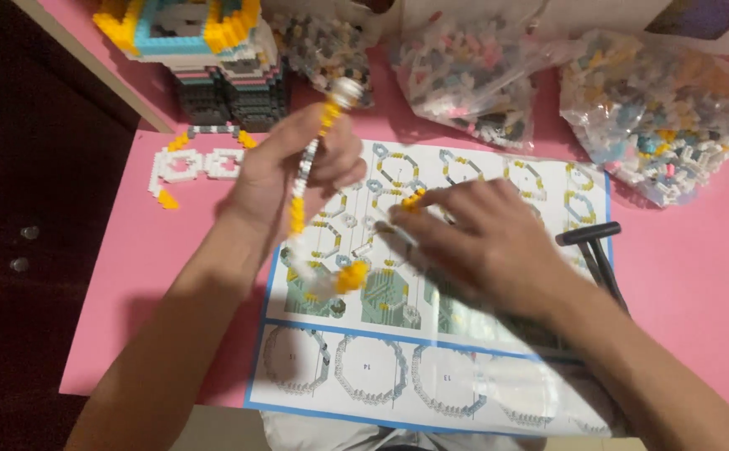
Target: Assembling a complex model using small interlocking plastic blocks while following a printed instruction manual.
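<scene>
Here, a thin strip of white and yellow mini bricks stands nearly upright near the picture's centre, pinched in the closed fingers of the left hand. At its 3 o'clock, the right hand pinches a small yellow brick at its fingertips — motion blur softens the detail. Beneath both lies a printed instruction sheet on a pink table. At 12 o'clock stands a built brick model; at 2 o'clock — clear bags of loose bricks.
</scene>
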